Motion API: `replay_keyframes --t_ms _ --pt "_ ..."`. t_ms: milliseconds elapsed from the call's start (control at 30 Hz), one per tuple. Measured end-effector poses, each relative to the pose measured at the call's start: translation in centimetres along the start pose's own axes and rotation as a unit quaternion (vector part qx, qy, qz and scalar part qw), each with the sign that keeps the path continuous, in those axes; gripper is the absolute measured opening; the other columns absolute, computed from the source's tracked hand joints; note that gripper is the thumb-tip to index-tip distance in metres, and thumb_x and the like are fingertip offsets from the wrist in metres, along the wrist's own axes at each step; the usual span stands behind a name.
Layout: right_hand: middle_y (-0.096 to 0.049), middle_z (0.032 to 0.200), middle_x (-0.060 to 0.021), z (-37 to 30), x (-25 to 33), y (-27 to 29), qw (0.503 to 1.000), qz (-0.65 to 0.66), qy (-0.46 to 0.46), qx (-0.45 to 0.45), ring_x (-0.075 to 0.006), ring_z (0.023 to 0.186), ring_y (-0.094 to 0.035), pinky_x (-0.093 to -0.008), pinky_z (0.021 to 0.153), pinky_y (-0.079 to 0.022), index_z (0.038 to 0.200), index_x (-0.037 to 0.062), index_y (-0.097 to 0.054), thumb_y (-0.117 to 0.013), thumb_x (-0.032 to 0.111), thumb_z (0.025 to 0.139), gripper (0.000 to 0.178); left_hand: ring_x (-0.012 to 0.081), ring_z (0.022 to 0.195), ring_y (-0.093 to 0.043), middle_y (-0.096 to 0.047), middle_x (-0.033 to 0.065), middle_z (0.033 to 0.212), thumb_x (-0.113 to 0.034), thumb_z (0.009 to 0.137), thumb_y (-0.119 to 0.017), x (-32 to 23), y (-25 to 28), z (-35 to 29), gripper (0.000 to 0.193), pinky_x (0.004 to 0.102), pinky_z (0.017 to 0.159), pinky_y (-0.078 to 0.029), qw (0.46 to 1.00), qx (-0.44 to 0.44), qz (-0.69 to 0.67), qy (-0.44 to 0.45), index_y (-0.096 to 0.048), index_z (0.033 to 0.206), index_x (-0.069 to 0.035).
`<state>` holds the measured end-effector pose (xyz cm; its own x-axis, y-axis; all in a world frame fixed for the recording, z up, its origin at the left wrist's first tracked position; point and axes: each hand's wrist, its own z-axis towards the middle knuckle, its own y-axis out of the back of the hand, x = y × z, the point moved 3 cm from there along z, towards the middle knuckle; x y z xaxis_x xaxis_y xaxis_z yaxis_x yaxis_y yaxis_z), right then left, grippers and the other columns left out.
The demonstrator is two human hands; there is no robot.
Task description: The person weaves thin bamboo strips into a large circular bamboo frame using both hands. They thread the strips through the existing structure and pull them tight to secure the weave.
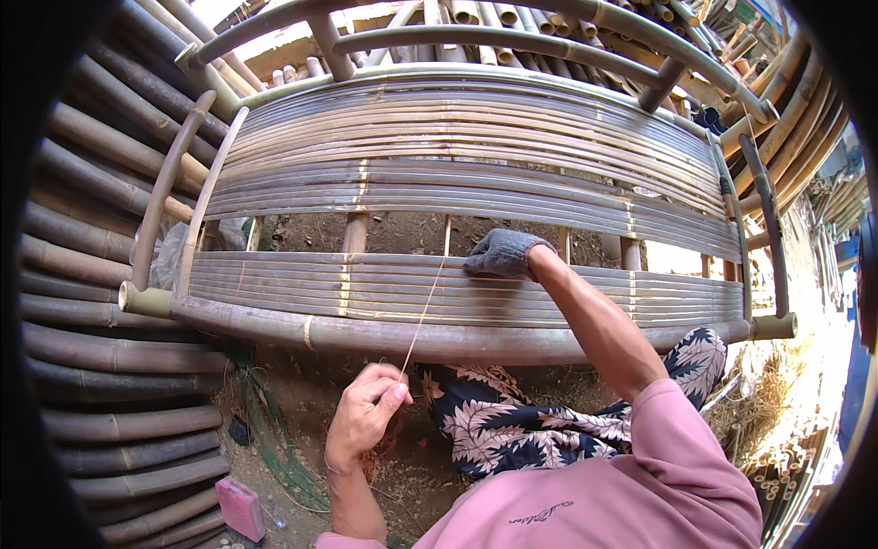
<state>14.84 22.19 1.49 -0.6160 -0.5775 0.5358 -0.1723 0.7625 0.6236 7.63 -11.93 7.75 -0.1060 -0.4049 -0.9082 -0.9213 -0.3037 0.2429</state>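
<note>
A long bamboo bench [448, 339] lies across the view in front of me, its seat made of thin bamboo slats [540, 295] with a gap between the near and middle groups. My left hand [366, 412], bare, is closed in a pinch on a thin cord [422, 316] below the bench's front pole. Pulled straight, the cord runs up over the near slats to the edge of the gap. There my right hand [501, 253], in a grey glove, grips the rear slat of the near group, its fingertips partly hidden. A narrow crosspiece [448, 235] shows in the gap beside the glove.
Stacked bamboo poles [119, 334] line the left side. The bench's armrests [169, 192] and back rail [494, 37] rise around the seat. A pink box [240, 509] and green netting [274, 439] lie on the ground at lower left. More bamboo stands beyond the bench.
</note>
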Motion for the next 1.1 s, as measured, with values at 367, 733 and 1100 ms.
replay_keyframes --t_ms 367,733,1100 --pt "-0.074 0.103 -0.0151 -0.9 0.4 -1.1 0.997 -0.020 -0.015 -0.068 -0.0371 0.096 -0.069 -0.0440 0.087 -0.053 0.104 0.0135 -0.077 -0.060 0.047 0.088 0.041 0.0091 0.054 -0.038 -0.045 0.0002 0.062 -0.020 0.102 -0.056 -4.3 -5.2 4.0 0.036 0.0315 0.065 -0.044 0.864 -0.287 -0.376 -0.174 -0.051 0.070 -0.005" --pt "-0.069 0.097 -0.0140 -4.3 5.2 -4.1 0.826 -0.044 0.392 -0.403 -0.0357 0.103 -0.064 -0.0465 0.098 -0.048 0.099 0.0083 -0.070 -0.064 0.031 0.088 0.026 0.0080 0.048 -0.036 -0.044 -0.0005 0.056 -0.016 0.097 -0.059 -0.9 -3.8 1.4 0.036 0.0286 0.050 -0.038 0.855 -0.381 -0.341 -0.087 -0.050 0.065 -0.006" --pt "-0.061 0.069 -0.0200 -3.2 8.2 -7.4 0.935 -0.050 0.326 -0.128 -0.0436 0.065 -0.060 -0.0482 0.057 -0.048 0.074 0.0073 -0.068 -0.061 0.047 0.093 0.045 0.0097 0.045 -0.041 -0.050 0.0021 0.053 -0.014 0.096 -0.060 0.0 -0.6 2.7 0.037 0.0274 0.045 -0.035 0.876 -0.394 -0.269 -0.071 -0.052 0.062 -0.003"
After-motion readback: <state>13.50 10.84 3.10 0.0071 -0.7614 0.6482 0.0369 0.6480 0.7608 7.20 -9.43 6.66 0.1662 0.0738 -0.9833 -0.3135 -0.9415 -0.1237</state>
